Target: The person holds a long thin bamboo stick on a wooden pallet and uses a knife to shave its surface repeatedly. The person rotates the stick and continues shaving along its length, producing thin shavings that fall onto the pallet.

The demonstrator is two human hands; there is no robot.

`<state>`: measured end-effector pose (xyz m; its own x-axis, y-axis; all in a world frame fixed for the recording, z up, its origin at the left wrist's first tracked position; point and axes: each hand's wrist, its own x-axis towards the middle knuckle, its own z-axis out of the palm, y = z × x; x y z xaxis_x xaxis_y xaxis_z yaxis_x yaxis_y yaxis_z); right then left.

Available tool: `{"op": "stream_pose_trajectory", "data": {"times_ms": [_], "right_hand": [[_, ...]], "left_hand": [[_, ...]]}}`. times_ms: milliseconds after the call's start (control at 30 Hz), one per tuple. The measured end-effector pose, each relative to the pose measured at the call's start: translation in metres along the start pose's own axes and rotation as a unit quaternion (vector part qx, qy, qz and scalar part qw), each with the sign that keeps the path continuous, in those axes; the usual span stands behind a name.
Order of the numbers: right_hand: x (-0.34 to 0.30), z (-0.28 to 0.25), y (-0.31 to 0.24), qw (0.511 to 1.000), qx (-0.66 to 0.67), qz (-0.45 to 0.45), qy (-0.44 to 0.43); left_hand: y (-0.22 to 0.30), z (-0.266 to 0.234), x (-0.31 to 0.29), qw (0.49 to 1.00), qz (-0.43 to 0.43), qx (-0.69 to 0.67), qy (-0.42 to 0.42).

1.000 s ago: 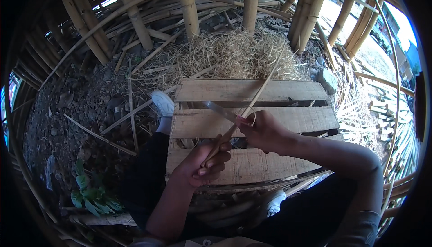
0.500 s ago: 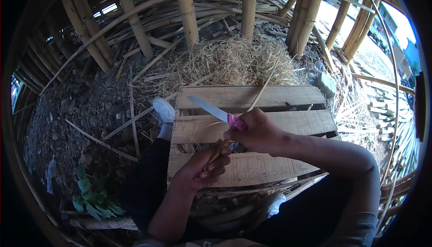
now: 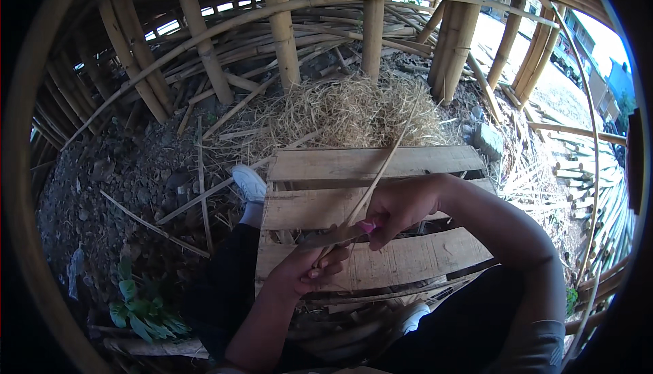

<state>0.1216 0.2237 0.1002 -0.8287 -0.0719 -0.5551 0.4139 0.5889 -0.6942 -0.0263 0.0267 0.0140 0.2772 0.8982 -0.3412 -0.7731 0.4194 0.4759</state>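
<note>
Over the slatted wooden table [image 3: 306, 164], a thin bamboo strip [image 3: 373, 187] slants from near the person's body up and away to the right, its far end reaching before the heap of dry shavings [image 3: 354, 112]. Its near end sits in the left hand [image 3: 303, 270], whose fingers are curled tight around it, so the long axis runs out of that hand, forward and rightward, past the inner side of the right hand. Across this line lies the blade of a knife [image 3: 333, 236], tip toward the left, meeting the strip just beyond the left fingers; whether the edge bites or only rests there cannot be told. The right hand [image 3: 405, 212] is closed on the knife's pink handle, just to the right of the strip, with its wrist bent and forearm coming in from the right. Of the two, the left is nearer the strip's gripped end. Beyond the table stand upright bamboo posts [image 3: 277, 23]; at its left is a white shoe [image 3: 249, 185].
</note>
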Motion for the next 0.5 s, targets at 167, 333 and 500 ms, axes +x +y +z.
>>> {"op": "stream_pose_trajectory", "data": {"times_ms": [167,333,500], "right_hand": [[-0.019,-0.063,0.027,0.878,0.186,0.09,0.431],[-0.018,-0.058,0.052,0.783,0.352,0.075,0.507],[-0.007,-0.033,0.073,0.867,0.206,0.133,0.434]], "left_hand": [[0.003,-0.008,0.003,0.998,-0.043,-0.031,-0.034],[0.0,-0.014,0.003,0.996,-0.045,-0.043,-0.058],[0.001,-0.015,0.004,0.996,-0.046,-0.056,-0.052]]}}
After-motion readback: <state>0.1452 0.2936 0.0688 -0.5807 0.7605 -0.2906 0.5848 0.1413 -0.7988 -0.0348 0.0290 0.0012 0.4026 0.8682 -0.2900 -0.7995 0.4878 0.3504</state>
